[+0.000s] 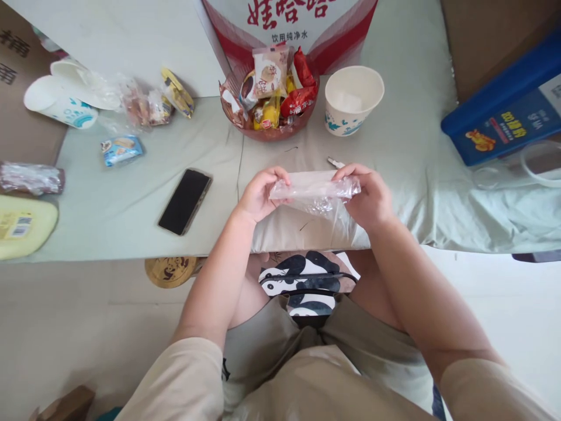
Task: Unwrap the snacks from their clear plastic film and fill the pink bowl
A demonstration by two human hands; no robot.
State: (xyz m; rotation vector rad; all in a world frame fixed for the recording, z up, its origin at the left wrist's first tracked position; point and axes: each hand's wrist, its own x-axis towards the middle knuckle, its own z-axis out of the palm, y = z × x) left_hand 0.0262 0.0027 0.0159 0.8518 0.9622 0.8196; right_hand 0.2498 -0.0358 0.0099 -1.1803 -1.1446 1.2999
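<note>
A clear plastic bag (313,188), partly folded or rolled into a flat strip, is stretched between my two hands over the front of the cloth-covered table. My left hand (266,194) pinches its left end between thumb and fingers. At the other end, my right hand (367,196) grips the plastic the same way. A loose, crinkled part of the bag hangs below the strip. Just beyond my right hand lies a small metallic item (335,162), partly hidden. A black phone (185,202) rests on the cloth left of my left hand.
Behind my hands stand a bowl (272,133) of wrapped snacks and a paper cup (353,102). A blue box (504,117) and a clear plastic container (541,166) are at the right. Paper cups (61,102), a blue snack packet (121,150) and a yellowish bottle (26,228) are at the left.
</note>
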